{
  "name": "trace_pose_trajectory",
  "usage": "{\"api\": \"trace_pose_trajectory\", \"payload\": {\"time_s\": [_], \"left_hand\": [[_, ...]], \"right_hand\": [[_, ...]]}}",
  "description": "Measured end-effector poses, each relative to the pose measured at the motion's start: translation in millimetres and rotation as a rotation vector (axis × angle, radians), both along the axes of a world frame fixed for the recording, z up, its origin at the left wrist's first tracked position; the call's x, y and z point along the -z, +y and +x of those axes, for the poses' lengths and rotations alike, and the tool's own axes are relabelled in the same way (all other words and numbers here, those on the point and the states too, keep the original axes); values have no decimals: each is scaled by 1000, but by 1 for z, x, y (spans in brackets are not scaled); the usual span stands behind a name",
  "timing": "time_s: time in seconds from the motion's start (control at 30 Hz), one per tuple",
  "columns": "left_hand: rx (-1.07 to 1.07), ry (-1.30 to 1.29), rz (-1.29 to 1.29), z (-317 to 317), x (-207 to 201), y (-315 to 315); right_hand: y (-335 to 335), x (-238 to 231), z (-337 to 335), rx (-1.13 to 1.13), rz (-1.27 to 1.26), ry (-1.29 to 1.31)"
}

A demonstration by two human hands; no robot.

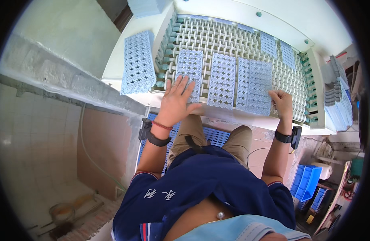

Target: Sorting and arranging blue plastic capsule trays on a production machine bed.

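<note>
Light blue perforated sheets patterned with rows of circles lie on a bed of white rollers [217,36]. My left hand [177,96] rests flat, fingers spread, over the near end of the leftmost sheet [190,60] on the rollers. Beside that is a middle sheet [222,80]. To its right, two sheets lie side by side, touching or slightly overlapping: a narrow-looking one [243,82] and a right one [260,86]. My right hand [282,104] has its fingers curled and pinched at the right edge of that right sheet.
A stack of similar sheets [137,62] sits on the machine's left ledge. Two more sheets [268,45] [287,54] lie farther back on the rollers. Grey-blue stacked sheets [338,96] stand at the right end. Blue bins [305,182] are at lower right; a concrete ledge [68,72] runs along the left.
</note>
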State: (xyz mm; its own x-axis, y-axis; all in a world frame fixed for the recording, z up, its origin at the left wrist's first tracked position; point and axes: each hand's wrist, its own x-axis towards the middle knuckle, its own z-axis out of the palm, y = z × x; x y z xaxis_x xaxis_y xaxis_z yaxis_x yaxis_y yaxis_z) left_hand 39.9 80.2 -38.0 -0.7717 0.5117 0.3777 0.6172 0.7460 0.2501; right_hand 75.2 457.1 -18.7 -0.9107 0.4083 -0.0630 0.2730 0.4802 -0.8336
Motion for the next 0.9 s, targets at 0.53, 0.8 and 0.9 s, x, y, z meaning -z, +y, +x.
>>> {"api": "trace_pose_trajectory", "payload": {"time_s": [0.53,0.8,0.9], "left_hand": [[-53,47,57,-11,8,13],[-55,156,358,11,11,8],[-115,153,598,33,9,-11]], "right_hand": [[157,15,40,280,493,106],[52,-3,40,141,261,104],[-10,-9,30,35,53,167]]}}
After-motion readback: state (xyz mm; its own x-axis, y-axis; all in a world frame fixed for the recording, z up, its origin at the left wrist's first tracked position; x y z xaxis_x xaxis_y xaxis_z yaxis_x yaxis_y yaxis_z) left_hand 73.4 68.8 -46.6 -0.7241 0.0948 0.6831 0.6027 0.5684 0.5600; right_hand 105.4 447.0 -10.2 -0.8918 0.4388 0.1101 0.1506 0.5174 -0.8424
